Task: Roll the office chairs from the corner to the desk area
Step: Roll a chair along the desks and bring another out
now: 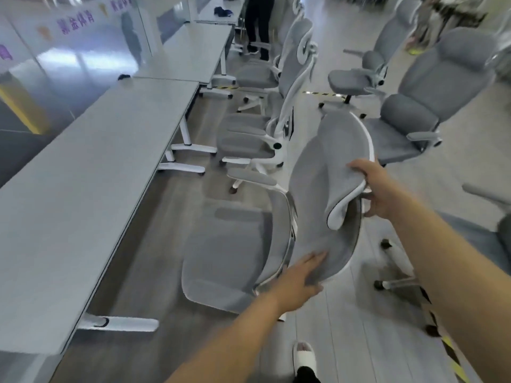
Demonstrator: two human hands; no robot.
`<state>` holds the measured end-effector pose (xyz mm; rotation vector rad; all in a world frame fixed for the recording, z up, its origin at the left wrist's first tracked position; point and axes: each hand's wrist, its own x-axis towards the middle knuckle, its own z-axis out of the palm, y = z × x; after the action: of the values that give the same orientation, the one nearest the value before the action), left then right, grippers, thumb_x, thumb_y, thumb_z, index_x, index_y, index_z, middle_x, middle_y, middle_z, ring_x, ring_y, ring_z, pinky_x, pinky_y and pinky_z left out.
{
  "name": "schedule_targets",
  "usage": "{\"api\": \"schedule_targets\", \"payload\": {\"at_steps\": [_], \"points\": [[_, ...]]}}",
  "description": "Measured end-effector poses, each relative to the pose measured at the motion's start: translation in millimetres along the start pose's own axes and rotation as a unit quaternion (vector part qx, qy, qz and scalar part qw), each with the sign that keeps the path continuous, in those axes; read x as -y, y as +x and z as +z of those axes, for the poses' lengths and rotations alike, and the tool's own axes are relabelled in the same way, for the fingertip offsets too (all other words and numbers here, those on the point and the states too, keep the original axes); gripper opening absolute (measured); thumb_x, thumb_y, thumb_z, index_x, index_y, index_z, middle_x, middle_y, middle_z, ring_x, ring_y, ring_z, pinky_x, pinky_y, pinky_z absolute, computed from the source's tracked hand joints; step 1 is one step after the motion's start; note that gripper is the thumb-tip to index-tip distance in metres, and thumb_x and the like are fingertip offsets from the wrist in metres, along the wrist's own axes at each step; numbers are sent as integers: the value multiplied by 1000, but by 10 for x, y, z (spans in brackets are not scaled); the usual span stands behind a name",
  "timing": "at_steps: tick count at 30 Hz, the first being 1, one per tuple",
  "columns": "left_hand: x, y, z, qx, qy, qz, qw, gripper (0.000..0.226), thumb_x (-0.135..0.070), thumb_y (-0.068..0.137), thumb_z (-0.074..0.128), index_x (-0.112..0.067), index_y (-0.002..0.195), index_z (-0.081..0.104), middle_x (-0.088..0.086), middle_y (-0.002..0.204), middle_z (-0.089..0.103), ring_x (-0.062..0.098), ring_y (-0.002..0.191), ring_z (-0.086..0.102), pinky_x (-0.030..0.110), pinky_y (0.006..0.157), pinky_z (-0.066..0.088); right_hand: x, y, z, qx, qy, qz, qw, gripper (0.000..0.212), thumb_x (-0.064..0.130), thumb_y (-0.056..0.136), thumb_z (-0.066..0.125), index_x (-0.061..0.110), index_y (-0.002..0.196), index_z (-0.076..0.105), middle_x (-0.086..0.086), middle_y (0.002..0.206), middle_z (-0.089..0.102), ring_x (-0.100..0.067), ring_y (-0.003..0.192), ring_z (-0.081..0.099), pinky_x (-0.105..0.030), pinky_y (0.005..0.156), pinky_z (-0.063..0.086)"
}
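Steering 1 chair (318,167) in beside the desk (83,189): right hand (384,192) gripping its headrest (338,200), left hand (297,280) pressing flat. Next, probably pushing it under the desk.

The nearest office chair (312,183) wore matt grey mesh cloth over a smooth white plastic frame. Left of it, the desk (83,203) had a smooth matt grey top.
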<state>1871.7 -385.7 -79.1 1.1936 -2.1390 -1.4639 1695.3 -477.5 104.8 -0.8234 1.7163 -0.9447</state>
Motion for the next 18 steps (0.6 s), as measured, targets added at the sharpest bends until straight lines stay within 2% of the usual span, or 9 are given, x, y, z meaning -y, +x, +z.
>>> {"api": "schedule_targets", "payload": {"at_steps": [2, 4, 5, 9, 12, 15, 18], "points": [[27, -83, 146, -9, -9, 11, 1000, 71, -25, 95, 60, -38, 153, 22, -9, 160, 22, 5, 145, 21, 6, 110, 10, -156, -116, -58, 6, -17, 22, 1000, 28, 40, 77, 63, 30, 102, 54, 2, 90, 60, -18, 83, 55, -39, 76, 38], [-1, -125, 243, -18, -10, 17, 1000, 70, -28, 94, 61, -37, 153, 24, -11, 159, 24, 1, 143, 22, -2, 104, 8, -249, -184, -116, 5, -14, 17, 1000, 35, 37, 73, 63, 26, 104, 54, 1, 86, 59, -20, 81, 54, -37, 70, 37], [-31, -132, 287, -19, -10, 15, 1000, 71, -32, 93, 62, -40, 152, 23, -13, 158, 23, 2, 143, 22, 0, 105, 9, -267, -212, -148, 2, -12, 18, 1000, 33, 36, 73, 62, 26, 104, 54, 1, 84, 59, -20, 79, 54, -36, 68, 37], [-211, -97, 450, -6, -15, -12, 1000, 82, -61, 82, 65, -62, 144, 11, -15, 160, 15, 9, 145, 22, 24, 114, 21, -326, -201, -335, -4, -2, 21, 1000, 24, 34, 74, 61, 29, 97, 54, 2, 79, 57, -18, 77, 52, -35, 65, 34], [-342, -30, 489, -20, 0, -27, 999, 82, -48, 87, 65, -67, 141, 6, -14, 160, 13, 13, 143, 27, 25, 112, 25, -349, -159, -405, 4, 0, 22, 1000, 28, 34, 72, 62, 27, 97, 54, 1, 78, 58, -20, 80, 53, -36, 65, 34], [-399, 31, 491, -19, 12, -33, 999, 87, -38, 88, 65, -68, 141, 3, -12, 159, 14, 16, 143, 29, 28, 114, 29, -331, -111, -443, 29, -14, 14, 999, 57, 40, 61, 64, 27, 116, 52, -2, 94, 62, -22, 92, 57, -40, 70, 39], [-445, 78, 513, -23, -10, -47, 999, 90, -27, 85, 65, -70, 139, 7, -12, 157, 18, 16, 142, 32, 29, 113, 32, -307, -49, -489, 40, -19, -5, 999, 68, 41, 60, 63, 31, 124, 47, -6, 110, 62, -26, 103, 58, -44, 73, 41]]}}
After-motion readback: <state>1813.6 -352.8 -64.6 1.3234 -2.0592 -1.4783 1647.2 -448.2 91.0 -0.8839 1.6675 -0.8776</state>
